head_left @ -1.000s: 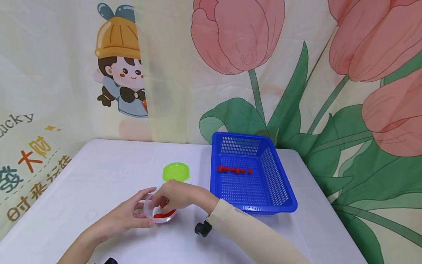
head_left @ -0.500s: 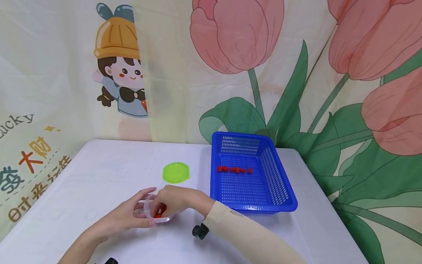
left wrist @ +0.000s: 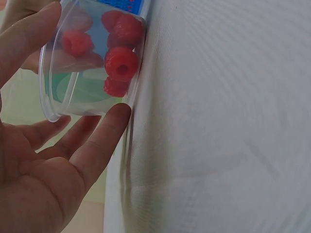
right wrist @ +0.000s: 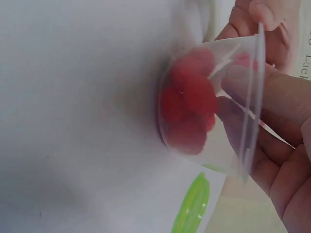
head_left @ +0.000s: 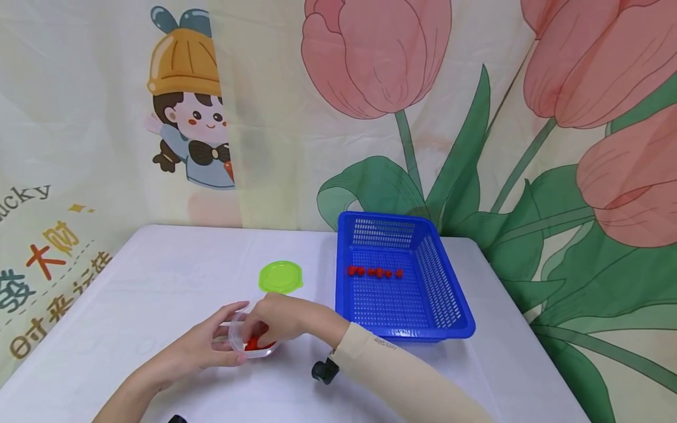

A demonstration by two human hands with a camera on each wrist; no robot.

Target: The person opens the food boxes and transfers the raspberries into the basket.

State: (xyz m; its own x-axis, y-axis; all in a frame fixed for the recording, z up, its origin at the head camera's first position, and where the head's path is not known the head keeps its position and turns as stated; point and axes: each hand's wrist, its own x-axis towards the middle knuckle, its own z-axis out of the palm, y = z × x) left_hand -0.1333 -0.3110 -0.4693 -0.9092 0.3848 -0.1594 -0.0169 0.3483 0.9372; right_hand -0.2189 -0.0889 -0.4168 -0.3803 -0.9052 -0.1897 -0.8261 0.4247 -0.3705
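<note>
A clear plastic tub (left wrist: 92, 104) stands on the white table, with several red raspberries (right wrist: 187, 107) at its bottom. My left hand (head_left: 193, 349) holds it from the left, thumb and fingers spread around its side. From the right, my right hand (head_left: 282, 317) reaches down through the tub's mouth. Through the clear wall in the left wrist view, a single raspberry (left wrist: 77, 42) shows between the right fingertips, above the others. The head view hides most of the tub's inside behind the right hand.
A green lid (head_left: 281, 277) lies on the table just behind the tub. To the right stands a blue plastic basket (head_left: 458, 329), a row of several small red raspberries (head_left: 379, 272) across its floor. A printed curtain hangs behind the table.
My right hand dipped deeper into the tub, then came up slightly, its fingers still inside. My left hand, the tub, the lid and the basket have stayed in place.
</note>
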